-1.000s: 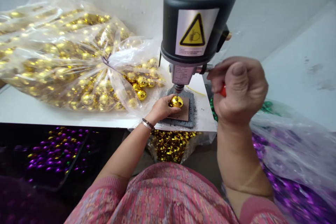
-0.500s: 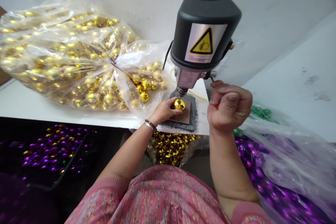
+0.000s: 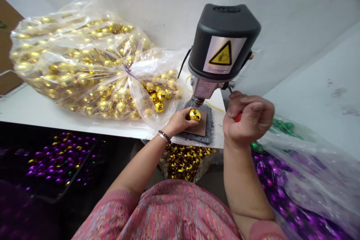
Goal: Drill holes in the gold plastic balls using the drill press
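A drill press with a black motor housing (image 3: 225, 41) stands at the table's edge. My left hand (image 3: 180, 120) pinches a shiny gold faceted ball (image 3: 194, 115) between thumb and fingers on a brown board (image 3: 198, 127), which lies on the grey drill base (image 3: 209, 125). Directly above the ball is the chuck (image 3: 199, 101), its thin bit reaching down to the ball's top. Whether the bit has entered the ball I cannot tell. My right hand (image 3: 249, 118) is closed around the drill press's feed lever (image 3: 231, 89), whose red knob (image 3: 237, 117) shows between the fingers.
A large tied clear bag (image 3: 84, 67) of gold balls covers the table's left side. Below the front edge sits an open bag of gold balls (image 3: 184, 161). Purple balls (image 3: 60, 157) lie at lower left; bags of purple (image 3: 277, 183) and green balls (image 3: 284, 124) are at right.
The whole view has shifted slightly, so everything sits lower and to the right. More of the red knob shows in my right hand. My left hand still holds the ball on the board.
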A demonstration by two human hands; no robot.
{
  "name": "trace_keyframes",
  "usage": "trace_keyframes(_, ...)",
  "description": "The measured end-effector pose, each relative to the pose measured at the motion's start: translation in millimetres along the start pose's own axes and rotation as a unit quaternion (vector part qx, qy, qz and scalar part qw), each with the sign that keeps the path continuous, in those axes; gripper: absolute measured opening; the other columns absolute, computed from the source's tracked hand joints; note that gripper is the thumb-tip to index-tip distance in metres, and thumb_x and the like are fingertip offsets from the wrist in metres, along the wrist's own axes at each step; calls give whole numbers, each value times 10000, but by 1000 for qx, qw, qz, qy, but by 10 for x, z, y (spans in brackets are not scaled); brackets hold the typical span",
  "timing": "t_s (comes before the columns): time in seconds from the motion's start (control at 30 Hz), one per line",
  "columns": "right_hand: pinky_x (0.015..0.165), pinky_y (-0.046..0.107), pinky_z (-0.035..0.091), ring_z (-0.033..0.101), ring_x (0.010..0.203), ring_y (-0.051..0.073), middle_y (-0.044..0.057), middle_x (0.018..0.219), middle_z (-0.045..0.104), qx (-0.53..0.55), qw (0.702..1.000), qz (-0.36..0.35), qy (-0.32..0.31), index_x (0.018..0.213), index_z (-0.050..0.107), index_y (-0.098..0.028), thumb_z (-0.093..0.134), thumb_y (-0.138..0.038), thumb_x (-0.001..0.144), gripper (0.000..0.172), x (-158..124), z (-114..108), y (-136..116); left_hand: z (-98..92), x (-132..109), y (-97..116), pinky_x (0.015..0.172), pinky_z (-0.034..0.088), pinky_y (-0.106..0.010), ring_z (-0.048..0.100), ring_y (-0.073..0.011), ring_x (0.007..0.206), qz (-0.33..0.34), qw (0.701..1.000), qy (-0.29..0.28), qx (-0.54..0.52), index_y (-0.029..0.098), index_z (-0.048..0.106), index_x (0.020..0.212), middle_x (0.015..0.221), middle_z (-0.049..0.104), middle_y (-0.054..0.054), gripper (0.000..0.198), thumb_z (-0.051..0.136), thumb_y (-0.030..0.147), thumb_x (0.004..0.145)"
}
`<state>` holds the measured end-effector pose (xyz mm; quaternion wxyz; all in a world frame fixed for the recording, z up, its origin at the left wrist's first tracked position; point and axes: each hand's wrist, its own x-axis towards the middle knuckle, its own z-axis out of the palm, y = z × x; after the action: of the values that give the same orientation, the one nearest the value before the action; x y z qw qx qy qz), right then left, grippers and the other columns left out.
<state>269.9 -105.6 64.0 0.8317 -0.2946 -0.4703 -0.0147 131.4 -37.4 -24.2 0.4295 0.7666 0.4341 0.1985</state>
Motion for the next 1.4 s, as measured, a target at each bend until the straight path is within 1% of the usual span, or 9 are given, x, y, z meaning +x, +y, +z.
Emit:
trace_keyframes(0.23,404,132,172,323,372,-24,-108,478,382,24,981,194,16,770,509,-164,466,-414,957,315,824,410,-104,-91,-199,123,870,515,-330,679,-237,956,20,1000,1,9,164,669,1251,1064,750,-67,537,778,293,741)
trace_keyframes(0.53,396,177,140,359,365,-7,-98,459,403,46,973,226,29,728,486,-185,407,-302,971,281,890,465,-86,-302,-688,8,905,530,-335,710,-268,1047,56,974,-213,51,238,688,1299,1158,768,-82,692,892,393,656)
trace_keyframes(0.63,356,178,151,338,366,8,-86,457,382,58,976,208,39,701,487,-183,407,-278,984,310,891,479,-104,-378,-616,-52,848,543,-328,718,-251,947,29,985,-152,78,204,687,1307,1092,777,-93,619,833,428,749)
trace_keyframes(0.8,327,169,163,321,359,7,-83,466,377,62,978,200,28,693,492,-191,476,-311,967,300,893,463,-86,-587,-352,-184,957,531,-354,683,-250,1090,-27,951,104,289,174,705,1263,1267,710,-131,353,516,233,971)
trace_keyframes(0.97,314,170,161,311,359,4,-85,465,384,71,978,197,15,692,499,-191,491,-335,966,309,884,434,-67,-732,-277,-324,961,542,-383,683,-277,1121,-55,880,68,467,197,622,1388,1400,625,-137,494,471,117,924)
trace_keyframes(1.07,312,195,150,306,355,14,-81,474,367,75,980,183,10,697,501,-191,544,-355,935,292,877,425,-63,-771,-297,-364,898,554,-400,696,-299,1087,-72,869,66,486,205,566,1441,1361,639,-155,533,460,121,925)
trace_keyframes(1.23,322,195,161,323,363,19,-75,479,379,76,979,188,7,698,499,-191,422,-249,982,300,865,415,-88,-803,-327,-297,888,537,-383,676,-308,1091,-80,928,105,349,138,574,1397,1234,693,-167,571,665,220,839)
trace_keyframes(1.33,322,210,145,306,358,30,-69,473,359,74,980,186,3,695,487,-189,397,-239,986,309,869,407,-96,-740,-353,-211,841,528,-321,670,-225,962,-33,989,92,108,127,613,1328,1109,722,-117,589,746,351,800)
trace_keyframes(1.4,320,212,146,304,357,31,-69,480,351,67,981,182,-2,699,479,-191,407,-240,983,297,884,400,-80,-645,-356,-175,760,518,-275,643,-169,864,-3,996,44,-72,141,650,1267,1059,721,-86,538,731,413,811)
